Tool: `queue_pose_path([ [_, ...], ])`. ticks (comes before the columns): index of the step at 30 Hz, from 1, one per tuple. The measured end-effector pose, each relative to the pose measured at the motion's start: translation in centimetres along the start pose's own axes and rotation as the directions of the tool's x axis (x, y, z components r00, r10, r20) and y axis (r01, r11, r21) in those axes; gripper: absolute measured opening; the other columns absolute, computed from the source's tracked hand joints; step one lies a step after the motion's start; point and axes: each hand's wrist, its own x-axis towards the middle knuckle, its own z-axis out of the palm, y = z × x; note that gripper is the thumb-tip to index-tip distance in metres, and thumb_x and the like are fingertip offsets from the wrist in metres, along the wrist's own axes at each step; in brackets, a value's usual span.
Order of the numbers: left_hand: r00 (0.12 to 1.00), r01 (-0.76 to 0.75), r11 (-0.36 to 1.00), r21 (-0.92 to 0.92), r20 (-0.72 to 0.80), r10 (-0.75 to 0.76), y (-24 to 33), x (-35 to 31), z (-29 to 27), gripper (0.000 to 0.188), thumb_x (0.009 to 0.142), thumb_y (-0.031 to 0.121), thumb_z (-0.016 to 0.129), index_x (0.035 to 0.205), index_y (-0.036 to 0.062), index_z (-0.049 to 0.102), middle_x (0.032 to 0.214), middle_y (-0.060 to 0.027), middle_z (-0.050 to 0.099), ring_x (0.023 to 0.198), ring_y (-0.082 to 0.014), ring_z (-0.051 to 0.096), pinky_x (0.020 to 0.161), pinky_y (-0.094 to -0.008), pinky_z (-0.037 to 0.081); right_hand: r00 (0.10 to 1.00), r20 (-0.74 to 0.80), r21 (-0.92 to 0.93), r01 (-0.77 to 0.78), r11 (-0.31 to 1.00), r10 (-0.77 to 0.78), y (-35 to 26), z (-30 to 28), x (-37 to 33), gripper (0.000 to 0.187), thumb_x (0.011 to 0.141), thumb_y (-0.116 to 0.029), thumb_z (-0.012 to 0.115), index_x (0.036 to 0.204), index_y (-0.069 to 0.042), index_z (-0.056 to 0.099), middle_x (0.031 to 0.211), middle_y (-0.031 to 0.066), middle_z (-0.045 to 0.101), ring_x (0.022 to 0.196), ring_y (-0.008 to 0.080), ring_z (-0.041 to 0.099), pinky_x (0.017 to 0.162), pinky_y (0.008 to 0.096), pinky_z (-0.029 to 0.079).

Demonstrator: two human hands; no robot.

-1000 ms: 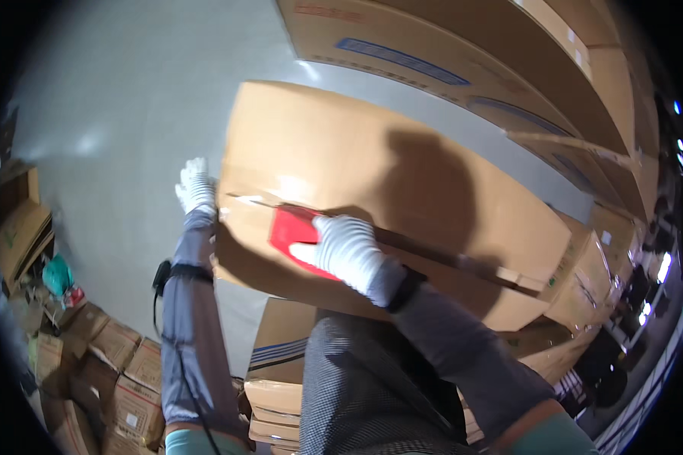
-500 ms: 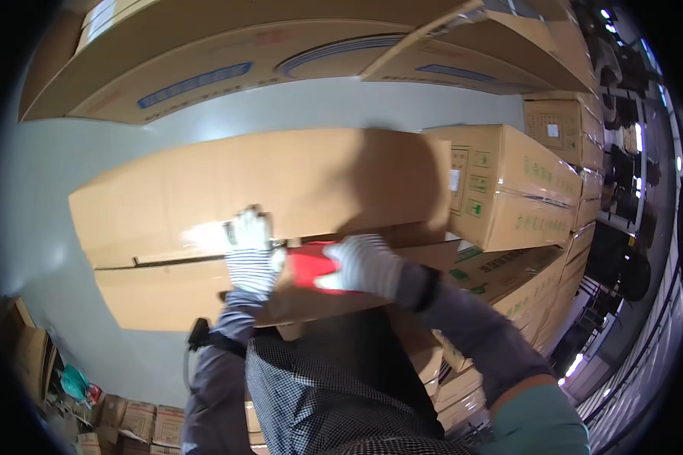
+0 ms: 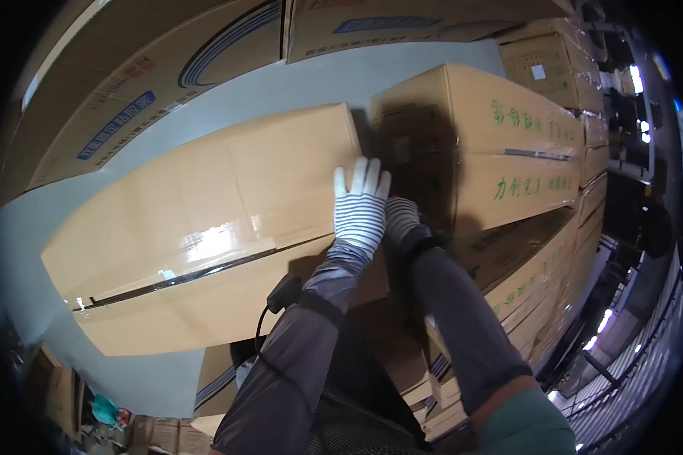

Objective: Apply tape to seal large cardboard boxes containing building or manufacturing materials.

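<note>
A long brown cardboard box (image 3: 205, 189) lies in front of me, with shiny clear tape and a dark gap along its lengthwise seam. My left hand (image 3: 362, 208), in a white glove with dark stripes, rests with fingers spread on the box's right end. Close beside it is my right hand (image 3: 404, 216), in a matching glove, low at that end with its fingers curled. Only a sliver of red shows by its fingertips; the rest of the red hand tool is hidden behind my hands.
Right of the long box stands a taped carton (image 3: 516, 152) with green print. More stacked cartons (image 3: 542, 68) stand behind it. Large open cardboard flaps (image 3: 129, 114) rise along the far side. A green bag (image 3: 106, 409) lies at the lower left.
Both hands have moved right, from the middle of the seam to the box's right end. The red tool, in plain view before, is now mostly hidden. My view has shifted right.
</note>
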Motion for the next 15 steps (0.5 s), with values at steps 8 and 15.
queue_pose_path([
  [8,0.640,0.664,-0.235,-0.709,0.703,-0.311,-4.2,-11.3,-10.8,0.039,0.098,0.029,0.062,0.129,0.0058,0.061,0.124,-0.0097,0.064,0.108,-0.0220,0.064,0.092,-0.0340,0.054,0.989,-0.142,0.883,0.141,0.448,-0.030,-2.9,-4.8,-20.5,0.035,0.077,-0.023,0.080,0.100,0.001,0.067,0.084,0.0046,0.070,0.078,0.0106,0.064,0.070,0.0301,0.053],
  [15,0.729,0.333,-0.791,-0.513,0.672,-0.130,-11.9,-23.6,-21.1,0.032,0.102,0.021,0.054,0.124,-0.0008,0.062,0.122,-0.0106,0.067,0.113,-0.0188,0.063,0.100,-0.0323,0.048,0.954,0.070,0.787,0.127,0.603,-0.292,-18.9,-3.1,-23.2,0.044,0.069,-0.030,0.087,0.096,-0.001,0.067,0.079,0.0064,0.068,0.077,0.0137,0.065,0.071,0.0318,0.053],
])
